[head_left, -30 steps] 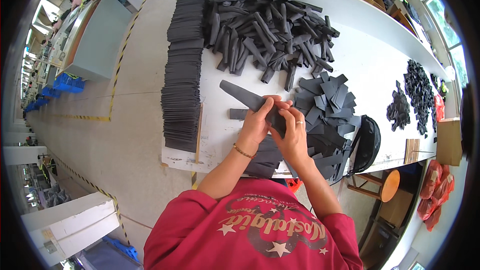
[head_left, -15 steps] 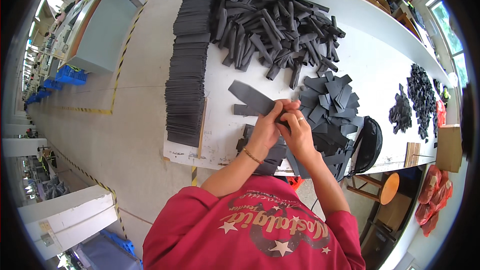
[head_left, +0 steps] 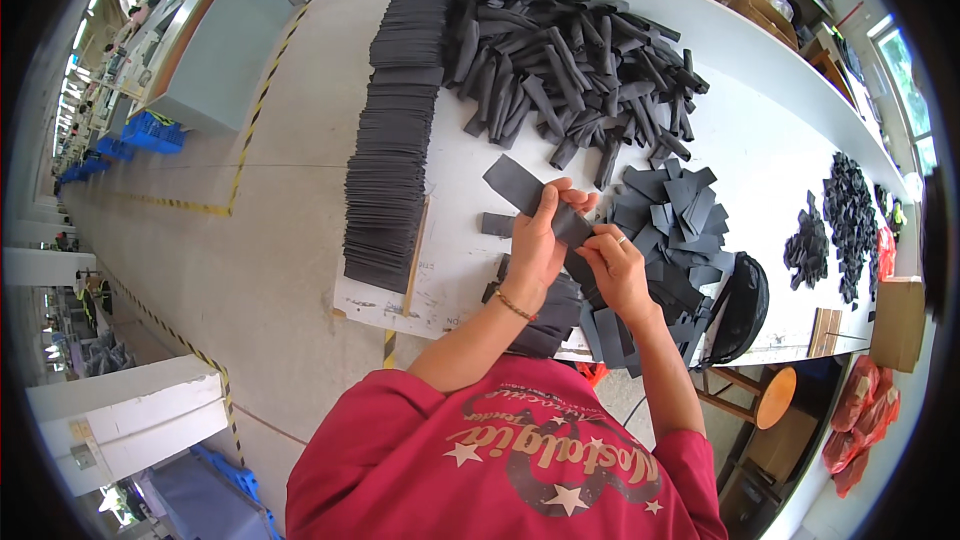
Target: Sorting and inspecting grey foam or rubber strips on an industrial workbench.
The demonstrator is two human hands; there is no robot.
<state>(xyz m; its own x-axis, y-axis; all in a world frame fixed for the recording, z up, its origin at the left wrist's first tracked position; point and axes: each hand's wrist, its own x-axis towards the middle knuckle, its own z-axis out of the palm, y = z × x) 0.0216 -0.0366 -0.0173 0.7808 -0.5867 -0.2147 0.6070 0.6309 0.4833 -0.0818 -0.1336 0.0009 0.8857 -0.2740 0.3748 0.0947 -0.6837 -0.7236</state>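
A flat black strip (head_left: 512, 183) of thin sheet material slants across my two hands above the white table. My left hand (head_left: 540, 238) is closed around its middle, thumb on top, with the far end sticking out to the upper left. My right hand (head_left: 617, 268) pinches the strip's near right end between thumb and fingers. A short black piece (head_left: 496, 225) lies just left of my left hand. Close to my right hand is a heap of flat black pieces (head_left: 668, 218). Below my hands sits a pile of folded black pieces (head_left: 548, 318), partly hidden by my left arm.
A long row of stacked black pieces (head_left: 395, 140) lines the table's left side. Many rolled black tubes (head_left: 570, 70) are heaped at the back. A black mesh bag (head_left: 742, 312) stands at the front right edge, near a wooden stool (head_left: 775, 398). Small black scraps (head_left: 848, 225) lie far right.
My hands have moved slightly apart, and more of the strip shows between them. My left hand has turned, its fingers more spread. The whole view has shifted a little.
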